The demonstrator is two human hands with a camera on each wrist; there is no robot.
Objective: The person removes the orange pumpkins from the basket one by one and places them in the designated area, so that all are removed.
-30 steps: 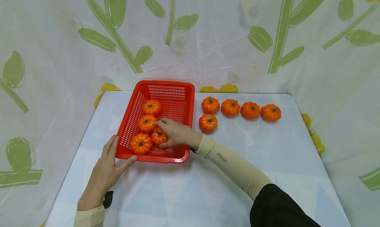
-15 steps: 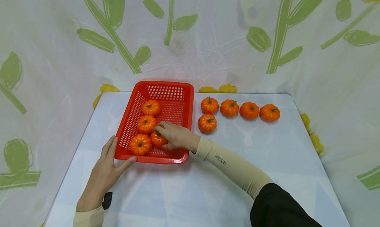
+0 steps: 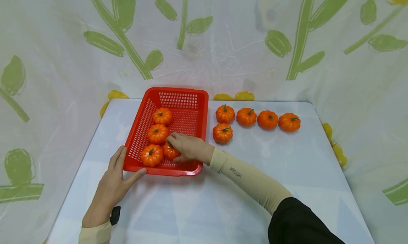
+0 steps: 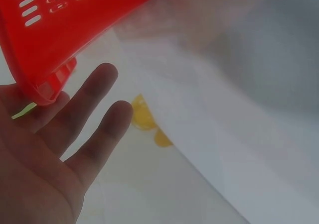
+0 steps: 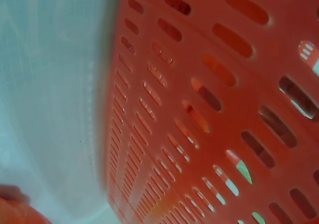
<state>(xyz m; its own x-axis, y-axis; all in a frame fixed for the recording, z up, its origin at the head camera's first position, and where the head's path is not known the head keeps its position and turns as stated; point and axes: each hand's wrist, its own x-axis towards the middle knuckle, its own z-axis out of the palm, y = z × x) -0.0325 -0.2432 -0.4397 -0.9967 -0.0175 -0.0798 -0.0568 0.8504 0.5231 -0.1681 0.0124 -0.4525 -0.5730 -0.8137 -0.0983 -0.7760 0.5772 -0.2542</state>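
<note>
A red plastic basket (image 3: 204, 123) stands on the table, with several small orange pumpkins inside it. My right hand (image 3: 190, 147) reaches over the basket's right side and grips one small pumpkin (image 3: 171, 152) near the front; its fingers partly cover it. Just left of that one sits another pumpkin (image 3: 152, 155), and two more lie behind. At the basket's front left corner rests my left hand (image 3: 111, 182), fingers straight along the outside and thumb at the front rim. The left wrist view shows those fingers (image 4: 99, 139) extended beside the red corner. Only the basket wall (image 5: 199, 109) fills most of the right wrist view.
Right of the basket, several more pumpkins (image 3: 246, 117) form a row along the back of the table (image 3: 255, 194). One pumpkin (image 3: 222, 133) lies in front of that row's left end. A flower-patterned sheet (image 3: 229, 42) hangs behind the table.
Over the last half second, the right hand and the pumpkin it holds shift very slightly right and toward the front. The left hand and the basket stay in place.
</note>
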